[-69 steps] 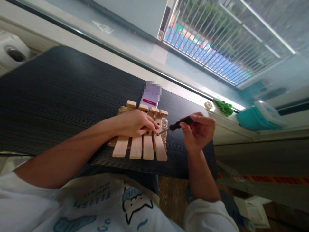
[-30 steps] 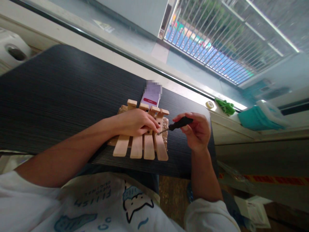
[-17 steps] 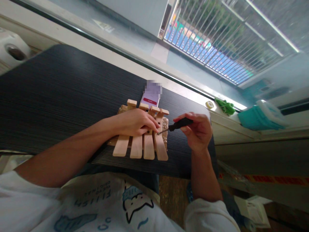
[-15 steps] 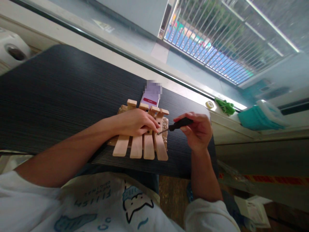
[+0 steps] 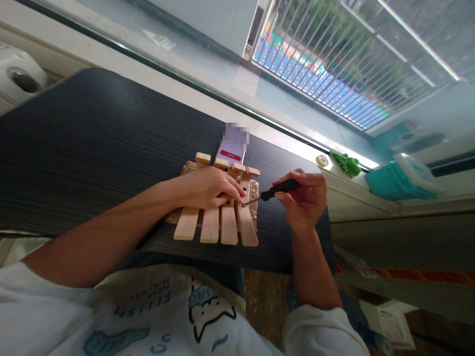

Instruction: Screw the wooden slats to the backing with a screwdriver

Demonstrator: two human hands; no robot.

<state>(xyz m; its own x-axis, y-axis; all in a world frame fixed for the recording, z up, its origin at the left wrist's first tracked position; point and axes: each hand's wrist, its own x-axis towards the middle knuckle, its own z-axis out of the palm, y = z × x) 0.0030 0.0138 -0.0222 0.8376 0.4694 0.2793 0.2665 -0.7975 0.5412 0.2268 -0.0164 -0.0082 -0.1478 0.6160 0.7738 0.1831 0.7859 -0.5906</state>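
Note:
Several pale wooden pieces (image 5: 210, 227) with flared ends and short crossbars lie side by side on a brown slab (image 5: 254, 198) that looks wrapped in clear plastic. My left hand (image 5: 210, 187) rests palm down across them, fingers stretched toward the rightmost piece. Its fingertips lie beside a small dark screw or hole (image 5: 243, 204). In my right hand (image 5: 306, 198), fingers and thumb grip the black handle of a screwdriver (image 5: 280, 189). The shaft slants down left, and its tip meets that dark spot by my left fingertips. Part of the wood is hidden under my left hand.
A phone (image 5: 232, 148) with a lit screen stands just behind the wooden pieces on the dark table (image 5: 92, 138). Along the sill are a roll of tape (image 5: 322, 160), a green cloth-like item (image 5: 347, 164) and a teal box (image 5: 399, 180). A white appliance (image 5: 20, 74) is at far left.
My right fingers have shifted slightly on the screwdriver's handle, which sits a little farther right. My left hand and the wooden pieces have stayed in place.

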